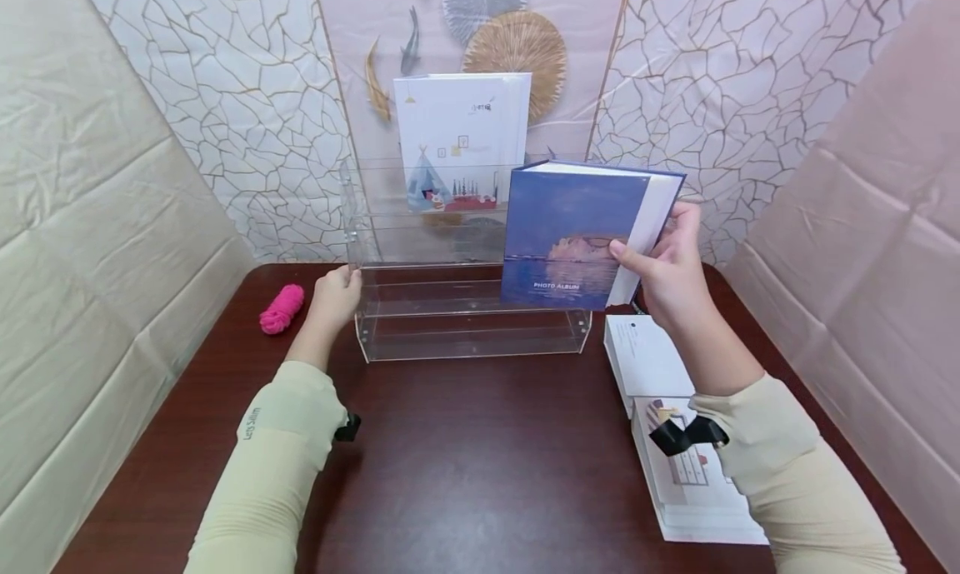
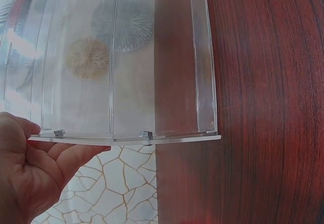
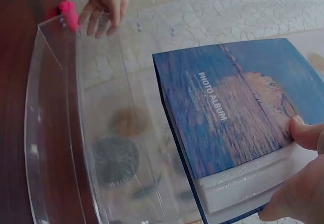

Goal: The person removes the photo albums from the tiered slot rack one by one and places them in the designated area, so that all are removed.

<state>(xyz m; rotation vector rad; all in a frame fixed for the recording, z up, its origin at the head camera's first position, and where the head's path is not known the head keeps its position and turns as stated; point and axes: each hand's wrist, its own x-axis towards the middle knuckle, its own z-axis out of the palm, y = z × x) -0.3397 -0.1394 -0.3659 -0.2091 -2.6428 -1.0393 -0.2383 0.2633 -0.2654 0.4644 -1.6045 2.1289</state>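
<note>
A clear acrylic tiered rack (image 1: 472, 346) stands at the back of the table. My left hand (image 1: 337, 295) grips its left side panel; in the left wrist view the thumb is on the inner face and the fingers (image 2: 76, 158) lie behind the panel. A blue photo album (image 1: 577, 232) with a pale spine strip is held up in front of the rack's right part by my right hand (image 1: 671, 266). The thumb presses on its cover, the other fingers are behind it. A white album (image 1: 461, 141) with a tent drawing stands upright on the rack's upper tier.
White albums or boxes (image 1: 652, 357) lie at the table's right side, partly under my right forearm; a lower one carries a printed drawing (image 1: 686, 466). A pink yarn bundle (image 1: 282, 309) lies left of the rack. Patterned cloth walls (image 1: 247, 99) enclose the table's back and sides.
</note>
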